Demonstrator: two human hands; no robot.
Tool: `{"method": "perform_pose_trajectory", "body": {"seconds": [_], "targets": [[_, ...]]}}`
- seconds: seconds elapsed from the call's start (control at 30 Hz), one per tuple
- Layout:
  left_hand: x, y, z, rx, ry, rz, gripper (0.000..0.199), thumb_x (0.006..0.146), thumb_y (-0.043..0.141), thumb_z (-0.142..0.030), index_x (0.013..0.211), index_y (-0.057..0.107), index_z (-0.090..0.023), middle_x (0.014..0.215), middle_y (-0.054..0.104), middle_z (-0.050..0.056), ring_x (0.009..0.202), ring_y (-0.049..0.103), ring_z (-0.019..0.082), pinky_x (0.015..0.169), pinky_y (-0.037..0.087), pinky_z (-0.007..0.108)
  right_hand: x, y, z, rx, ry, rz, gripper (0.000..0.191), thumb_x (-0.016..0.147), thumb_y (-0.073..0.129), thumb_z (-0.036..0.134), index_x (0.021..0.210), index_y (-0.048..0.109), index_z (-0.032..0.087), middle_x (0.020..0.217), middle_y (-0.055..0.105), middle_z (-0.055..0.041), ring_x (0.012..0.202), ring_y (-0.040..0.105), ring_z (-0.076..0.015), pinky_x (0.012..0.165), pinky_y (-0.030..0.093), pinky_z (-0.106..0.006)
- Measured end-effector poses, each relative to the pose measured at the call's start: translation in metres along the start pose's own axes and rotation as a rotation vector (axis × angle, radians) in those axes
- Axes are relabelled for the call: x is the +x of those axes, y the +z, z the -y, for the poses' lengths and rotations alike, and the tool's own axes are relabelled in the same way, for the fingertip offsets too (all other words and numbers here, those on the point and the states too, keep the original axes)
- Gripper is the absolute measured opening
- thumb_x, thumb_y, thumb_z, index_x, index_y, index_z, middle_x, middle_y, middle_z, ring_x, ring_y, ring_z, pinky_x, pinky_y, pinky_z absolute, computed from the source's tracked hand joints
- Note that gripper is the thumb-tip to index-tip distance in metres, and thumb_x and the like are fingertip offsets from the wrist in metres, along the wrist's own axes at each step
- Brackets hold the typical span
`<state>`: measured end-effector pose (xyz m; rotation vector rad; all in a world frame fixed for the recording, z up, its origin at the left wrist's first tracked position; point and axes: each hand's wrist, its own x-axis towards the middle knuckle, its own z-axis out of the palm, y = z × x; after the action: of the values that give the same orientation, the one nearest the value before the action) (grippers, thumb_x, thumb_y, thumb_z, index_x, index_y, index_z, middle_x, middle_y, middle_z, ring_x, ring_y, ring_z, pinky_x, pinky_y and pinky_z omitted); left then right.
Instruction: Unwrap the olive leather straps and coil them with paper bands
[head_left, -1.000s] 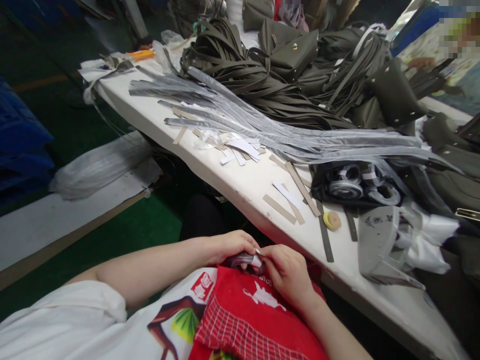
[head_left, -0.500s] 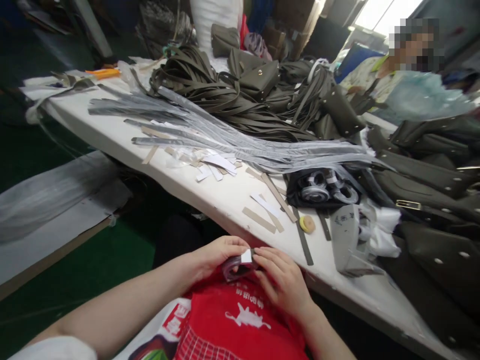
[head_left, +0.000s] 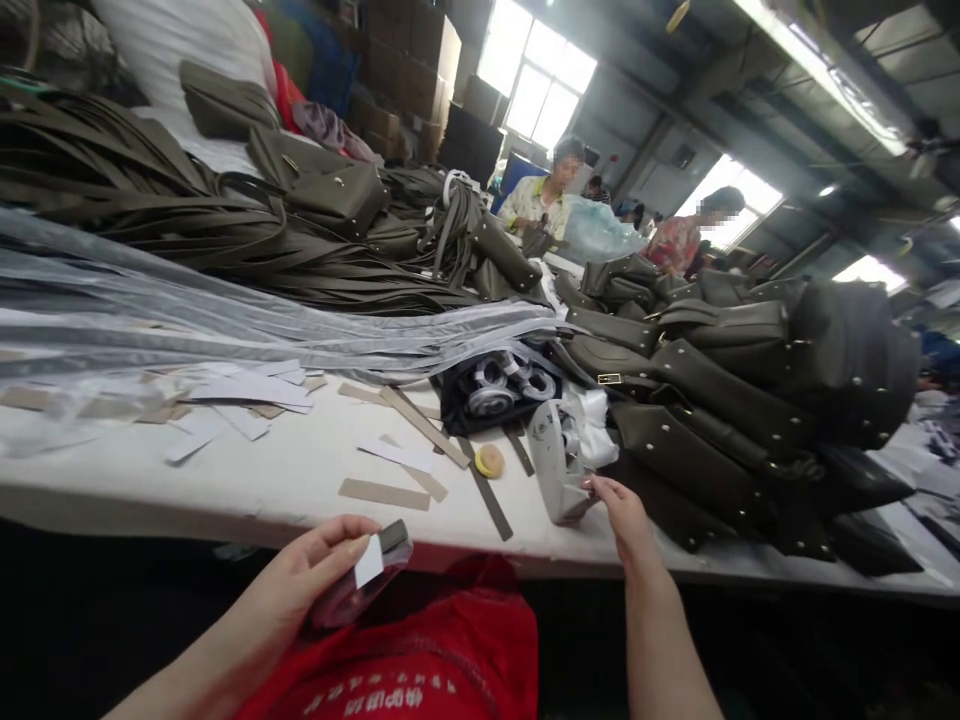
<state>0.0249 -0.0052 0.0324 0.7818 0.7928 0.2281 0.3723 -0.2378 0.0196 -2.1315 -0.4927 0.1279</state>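
Observation:
My left hand is closed around a coiled dark strap in clear plastic, above my red apron. A white paper band lies across the coil by my thumb. Farther right, my right hand reaches to the front end of a grey-white tape dispenser with dark writing on its side. Its thumb and forefinger are pinched together at the dispenser's edge; whatever is between them is too small to make out. Crumpled white plastic sits behind the dispenser.
A black open bag holds several wrapped coils. Near it lie a yellow tape roll, dark strips and card pieces. Long plastic-covered straps cross the table. Dark handbags are piled right. Co-workers are behind.
My view has turned right and up. My right hand has left the coil and moved right to the dispenser. My left hand alone keeps the coil, now tilted.

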Motion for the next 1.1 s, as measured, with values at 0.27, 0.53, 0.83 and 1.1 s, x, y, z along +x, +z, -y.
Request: {"method": "perform_pose_trajectory", "body": {"seconds": [0.27, 0.53, 0.83, 1.1], "targets": [[0.011, 0.011, 0.016, -0.036, -0.022, 0.012, 0.041, 0.063, 0.085, -0.037, 0.092, 0.064, -0.017, 0.074, 0.07, 0.004, 0.057, 0.061, 0.013, 0.054, 0.046, 0.02, -0.035, -0.013, -0.013, 0.182, 0.033, -0.093, 0.037, 0.07, 0.071, 0.054, 0.073, 0.074, 0.017, 0.094, 0.073, -0.0106, 0.092, 0.064, -0.0252, 0.089, 0.046, -0.037], [0.016, 0.016, 0.022, -0.045, 0.054, 0.078, 0.042, 0.066, 0.083, -0.041, 0.091, 0.06, -0.017, 0.059, 0.058, -0.003, 0.044, 0.045, 0.005, 0.043, 0.031, 0.014, -0.048, -0.007, -0.033, 0.31, 0.388, 0.06, 0.048, 0.054, 0.08, 0.057, 0.073, 0.072, 0.015, 0.056, 0.062, -0.0007, 0.05, 0.058, -0.016, 0.052, 0.048, -0.028], [0.026, 0.014, 0.031, 0.178, 0.325, -0.052, 0.037, 0.072, 0.075, -0.044, 0.09, 0.06, -0.015, 0.067, 0.067, 0.001, 0.059, 0.058, 0.011, 0.057, 0.046, 0.02, -0.098, 0.049, 0.033, 0.402, 0.225, 0.442, 0.037, 0.073, 0.074, 0.053, 0.077, 0.073, 0.016, 0.057, 0.061, 0.0002, 0.052, 0.055, -0.0128, 0.055, 0.048, -0.025], [0.019, 0.013, 0.039, 0.389, 0.537, -0.179, 0.022, 0.084, 0.061, -0.035, 0.096, 0.061, -0.015, 0.084, 0.069, 0.005, 0.074, 0.066, 0.016, 0.068, 0.051, 0.024, -0.14, 0.124, 0.104, 0.522, 0.169, 0.873, 0.032, 0.079, 0.071, 0.049, 0.079, 0.072, 0.016, 0.055, 0.062, 0.0006, 0.05, 0.055, -0.0106, 0.052, 0.045, -0.022]]}}
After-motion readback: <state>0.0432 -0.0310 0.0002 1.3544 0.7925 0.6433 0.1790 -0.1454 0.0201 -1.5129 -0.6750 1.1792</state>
